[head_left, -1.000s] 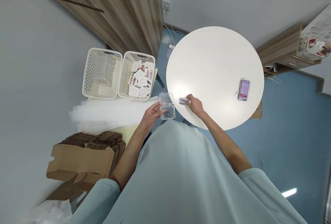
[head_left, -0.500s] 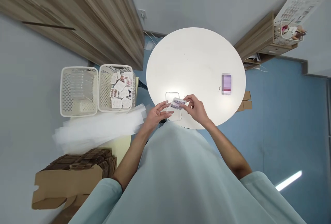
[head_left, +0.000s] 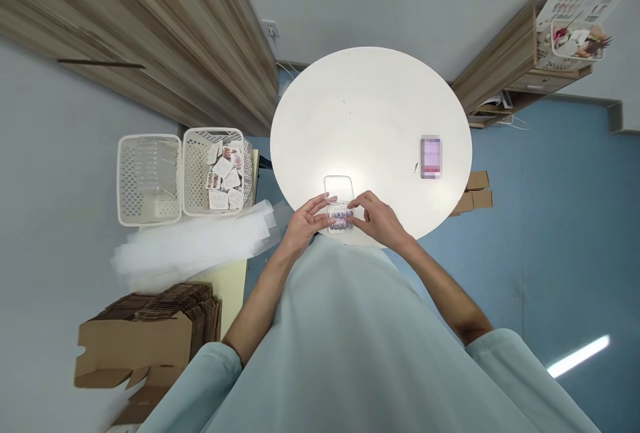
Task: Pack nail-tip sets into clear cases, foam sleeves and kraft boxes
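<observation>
While it gapes, the case (head_left: 339, 189) holds a card (head_left: 342, 215).

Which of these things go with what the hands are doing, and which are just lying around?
Part of the job:
clear hinged case, open, in the left hand
card with purple pieces, at the case's near half
probably the basket of similar cards and basket of clear plastic

Seemingly just lying about:
blurred-out purple thing on the white table
brown cardboard boxes
</observation>
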Tool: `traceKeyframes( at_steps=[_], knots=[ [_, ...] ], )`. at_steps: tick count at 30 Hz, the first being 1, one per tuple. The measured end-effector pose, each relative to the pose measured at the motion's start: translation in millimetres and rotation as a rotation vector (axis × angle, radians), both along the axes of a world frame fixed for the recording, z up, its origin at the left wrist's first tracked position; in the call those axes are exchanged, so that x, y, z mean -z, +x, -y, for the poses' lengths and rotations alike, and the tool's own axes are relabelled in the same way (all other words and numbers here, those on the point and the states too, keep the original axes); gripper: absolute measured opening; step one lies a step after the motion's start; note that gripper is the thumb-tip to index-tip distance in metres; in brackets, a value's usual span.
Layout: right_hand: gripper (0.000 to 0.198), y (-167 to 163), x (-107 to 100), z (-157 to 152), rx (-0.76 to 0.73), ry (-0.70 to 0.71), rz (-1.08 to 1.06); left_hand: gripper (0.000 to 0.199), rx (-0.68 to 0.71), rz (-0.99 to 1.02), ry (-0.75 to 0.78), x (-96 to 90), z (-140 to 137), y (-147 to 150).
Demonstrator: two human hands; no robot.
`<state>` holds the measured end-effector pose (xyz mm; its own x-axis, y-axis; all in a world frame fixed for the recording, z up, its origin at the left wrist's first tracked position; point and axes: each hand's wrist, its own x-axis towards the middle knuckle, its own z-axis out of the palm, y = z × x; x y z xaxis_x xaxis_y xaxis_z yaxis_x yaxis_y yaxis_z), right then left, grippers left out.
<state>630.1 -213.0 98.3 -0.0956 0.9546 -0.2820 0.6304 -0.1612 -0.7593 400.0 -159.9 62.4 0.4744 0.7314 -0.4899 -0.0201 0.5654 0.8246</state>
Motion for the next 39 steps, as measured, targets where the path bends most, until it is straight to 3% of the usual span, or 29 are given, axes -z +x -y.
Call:
traceKeyframes(
  at_steps=[9, 13, 17, 21, 25, 32, 36, 39],
  knots=[
    [0.024, 6.9, 5.8, 16.0, -0.058, 0.094, 0.131, 0.082, -0.032, -0.004, 0.009, -3.1, 13.6, 14.0],
    [0.033, 17.6, 6.4, 7.6, 0.134, 0.166, -0.006, 0.081, -0.066, -0.001, -0.016, 1.0, 20.6, 13.6],
    [0.05, 29.8, 17.3, -13.5, 0.389, 0.039, -0.189, 0.079, -0.075, 0.034, -0.043, 1.4, 27.3, 12.6],
    [0.058, 28.8, 31.2, -26.5, 0.426, -0.113, -0.361, 0.079, -0.05, 0.061, -0.079, 3.9, 33.5, 12.8],
    [0.06, 24.7, 36.4, -29.2, 0.46, -0.096, -0.389, 0.082, -0.071, 0.043, -0.106, 10.3, 38.9, 13.4],
    [0.05, 28.4, 12.8, -25.1, 0.417, -0.006, -0.398, 0.075, -0.107, 0.087, -0.11, 8.2, 38.9, 10.9],
    [0.044, 27.3, -7.8, -10.2, 0.339, 0.068, -0.451, 0.067, -0.198, 0.11, -0.105, 6.5, 30.3, 10.3],
    [0.041, 23.8, -10.0, 5.0, 0.306, 0.058, -0.51, 0.054, -0.268, 0.169, -0.101, 3.0, 22.7, 12.4]
  ],
)
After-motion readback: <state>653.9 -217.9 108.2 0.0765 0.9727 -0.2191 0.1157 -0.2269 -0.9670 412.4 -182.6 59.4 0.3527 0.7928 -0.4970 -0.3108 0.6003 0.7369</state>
